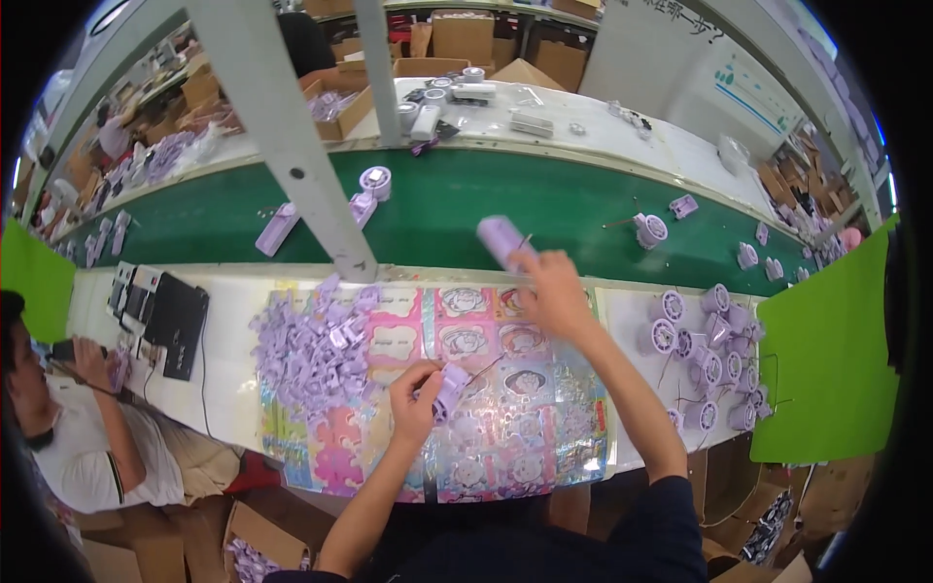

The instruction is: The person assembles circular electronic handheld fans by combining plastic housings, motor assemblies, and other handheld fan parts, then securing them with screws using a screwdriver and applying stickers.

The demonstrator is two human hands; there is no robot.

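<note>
My left hand (412,403) is closed round a light purple plastic housing (449,391) with a round end. A thin wire sticks out from it to the right, above the patterned sheet (525,428). My right hand (556,291) reaches forward to the near edge of the green conveyor belt (573,194). Its fingers grip the near end of a long purple plastic casing (500,239), which is blurred by motion. Left of my left hand lies a heap of small purple plastic parts (316,345).
Several round purple housings with wires (705,360) stand at the right of the table. More purple parts (649,230) rest on the belt. A grey metal post (292,146) rises at its near edge. At the left, a co-worker (97,428) sits near a black case (185,325).
</note>
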